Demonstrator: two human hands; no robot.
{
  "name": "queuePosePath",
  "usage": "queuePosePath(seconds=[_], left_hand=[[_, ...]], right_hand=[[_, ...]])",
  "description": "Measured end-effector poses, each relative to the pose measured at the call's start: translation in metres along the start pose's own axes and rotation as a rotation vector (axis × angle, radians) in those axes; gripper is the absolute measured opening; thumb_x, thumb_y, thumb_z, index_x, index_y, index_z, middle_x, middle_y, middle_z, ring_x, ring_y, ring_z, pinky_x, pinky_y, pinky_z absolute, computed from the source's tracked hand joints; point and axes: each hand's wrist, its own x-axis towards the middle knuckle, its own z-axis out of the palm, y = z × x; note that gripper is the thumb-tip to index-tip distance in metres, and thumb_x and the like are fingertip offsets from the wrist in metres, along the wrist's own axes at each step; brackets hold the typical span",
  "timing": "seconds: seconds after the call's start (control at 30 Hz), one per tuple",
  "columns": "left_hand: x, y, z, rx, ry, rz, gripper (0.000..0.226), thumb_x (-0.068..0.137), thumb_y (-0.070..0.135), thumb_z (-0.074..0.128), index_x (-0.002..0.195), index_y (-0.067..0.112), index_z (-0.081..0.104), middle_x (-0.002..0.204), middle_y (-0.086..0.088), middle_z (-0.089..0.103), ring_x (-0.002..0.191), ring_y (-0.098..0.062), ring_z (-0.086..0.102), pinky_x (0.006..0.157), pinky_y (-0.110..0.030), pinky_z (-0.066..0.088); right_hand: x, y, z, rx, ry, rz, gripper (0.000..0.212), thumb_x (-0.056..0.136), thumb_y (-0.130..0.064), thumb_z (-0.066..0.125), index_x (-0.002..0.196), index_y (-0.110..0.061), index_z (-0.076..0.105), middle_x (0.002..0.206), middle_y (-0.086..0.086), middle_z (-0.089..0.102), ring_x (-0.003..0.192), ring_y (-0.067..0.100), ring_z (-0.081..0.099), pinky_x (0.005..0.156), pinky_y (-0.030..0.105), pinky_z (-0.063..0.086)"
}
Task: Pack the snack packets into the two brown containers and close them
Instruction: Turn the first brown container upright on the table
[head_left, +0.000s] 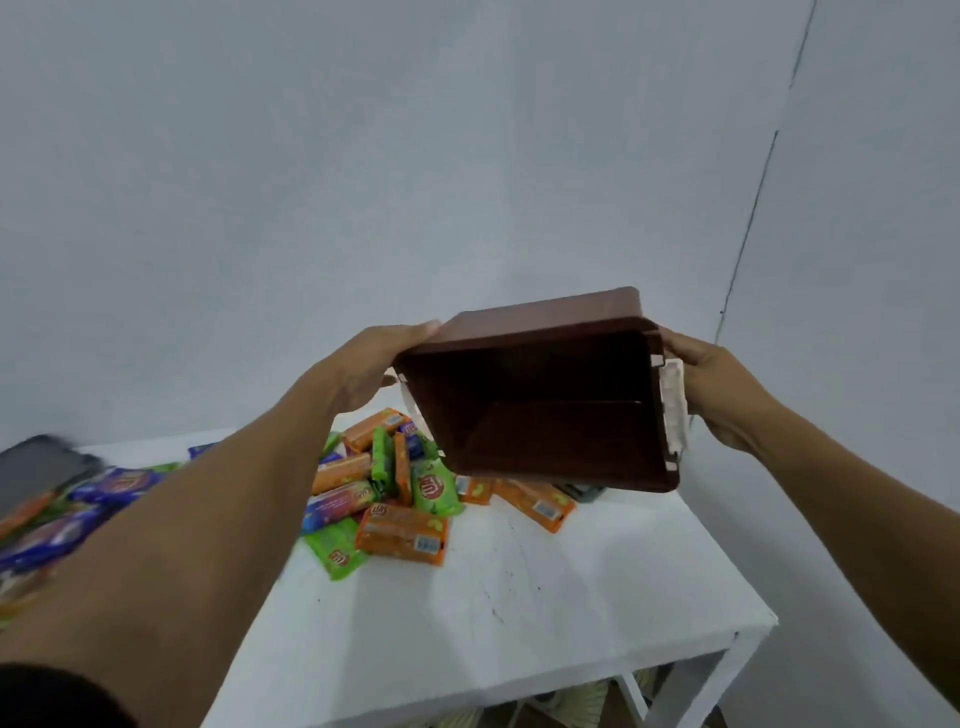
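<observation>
— What worries you most right now?

— The hold itself. My left hand clasps the left wall of the brown container, fingers laid along the outside and thumb tucked under the edge. My right hand grips the opposite side, thumb on top and fingers wrapped behind the white latch. The box is up in the air, tipped so its empty mouth faces me. The walls look smooth and I hold it only by the sides, so if either hand eases, I'd judge it could twist and drop onto the pile.

— And your arms?

— Both are stretched forward, well out from my body. The left forearm crosses low over the left part of the table and the right comes in from the side. That reach gives me little leverage.

— Anything beyond the hands?

— The snack packets lie heaped on the table, just under and to the left of the container, with none inside yet. Some sit near the edge beside my left forearm, and a careless sweep could push them off. My fingers at the latch could get pinched too. There's a dark object at the far left, too blurred to name, and I can't pick out the second container.
</observation>
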Motion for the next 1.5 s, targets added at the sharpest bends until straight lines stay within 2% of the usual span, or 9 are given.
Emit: queuePosePath(seconds=[0.13,0.33,0.5,0.63,0.77,0.9,1.1,1.33,1.5], left_hand=[[-0.026,-0.008,-0.039,-0.170,0.043,0.047,0.065,0.068,0.070,0.074,0.108,0.019,0.076,0.101,-0.003,0.072,0.105,-0.027,0.063,0.097,-0.052,0.048],[-0.062,-0.029,-0.080,-0.074,0.331,0.044,0.021,0.089,0.006,0.072,0.109,0.000,0.072,0.106,-0.020,0.075,0.101,-0.036,0.072,0.085,-0.040,0.061],[-0.095,-0.050,-0.118,0.076,0.520,-0.043,0.051,0.075,0.031,0.079,0.093,-0.015,0.064,0.080,-0.024,0.068,0.075,-0.031,0.071,0.078,-0.055,0.060],[-0.121,-0.077,-0.150,0.045,0.585,-0.170,0.054,0.053,0.055,0.081,0.084,0.012,0.069,0.079,-0.009,0.062,0.072,-0.026,0.065,0.081,-0.056,0.058],[-0.140,-0.096,-0.166,0.016,0.647,-0.249,0.053,0.075,0.057,0.080,0.090,0.008,0.067,0.086,-0.012,0.065,0.081,-0.027,0.066,0.072,-0.039,0.052],[-0.163,-0.115,-0.170,-0.050,0.554,-0.351,0.078,0.072,0.072,0.070,0.109,0.003,0.070,0.109,-0.010,0.074,0.102,-0.031,0.069,0.098,-0.048,0.053],[-0.200,-0.140,-0.150,-0.081,0.506,-0.439,0.078,0.080,0.080,0.050,0.120,0.016,0.068,0.114,-0.005,0.074,0.104,-0.027,0.069,0.099,-0.050,0.053],[-0.227,-0.147,-0.129,-0.212,0.553,-0.353,0.039,0.104,0.050,0.046,0.097,0.021,0.071,0.090,-0.006,0.075,0.089,-0.022,0.071,0.086,-0.039,0.055],[-0.240,-0.160,-0.123,-0.214,0.546,-0.296,0.030,0.104,0.025,0.047,0.082,0.016,0.065,0.074,0.000,0.062,0.070,-0.016,0.058,0.062,-0.031,0.044]], right_hand=[[0.002,-0.011,0.045,-0.003,-0.037,0.123,0.028,0.105,-0.029,0.047,0.093,-0.024,0.072,0.078,-0.003,0.070,0.075,0.020,0.061,0.061,0.031,0.046],[-0.008,-0.030,0.109,0.112,-0.097,0.279,0.063,0.105,-0.012,0.044,0.042,-0.017,0.052,0.038,-0.002,0.049,0.031,0.008,0.046,0.037,0.021,0.038],[-0.025,-0.043,0.158,0.322,-0.127,0.358,0.059,0.099,-0.062,0.041,0.099,-0.010,0.070,0.087,0.014,0.077,0.079,0.027,0.074,0.074,0.039,0.058],[-0.046,-0.041,0.184,0.271,-0.266,0.395,0.082,0.085,-0.082,0.041,0.116,-0.012,0.071,0.107,0.014,0.076,0.097,0.030,0.074,0.091,0.045,0.056],[-0.069,-0.043,0.213,0.077,-0.199,0.279,0.056,0.088,-0.065,0.059,0.103,-0.014,0.074,0.103,0.006,0.077,0.092,0.025,0.074,0.079,0.044,0.062],[-0.088,-0.037,0.230,0.026,-0.075,0.347,0.062,0.088,-0.066,0.058,0.098,-0.006,0.072,0.086,0.006,0.064,0.076,0.022,0.062,0.071,0.053,0.060],[-0.131,-0.012,0.243,0.080,-0.005,0.467,0.049,0.099,-0.056,0.050,0.110,-0.014,0.071,0.095,0.003,0.073,0.077,0.018,0.068,0.050,0.034,0.056],[-0.163,0.006,0.258,0.126,0.041,0.569,0.047,0.099,-0.056,0.049,0.097,-0.013,0.069,0.099,0.009,0.073,0.095,0.027,0.067,0.084,0.048,0.055],[-0.169,0.014,0.266,0.129,0.043,0.603,0.053,0.098,-0.057,0.051,0.100,-0.009,0.070,0.099,0.010,0.072,0.095,0.027,0.066,0.074,0.041,0.055]])
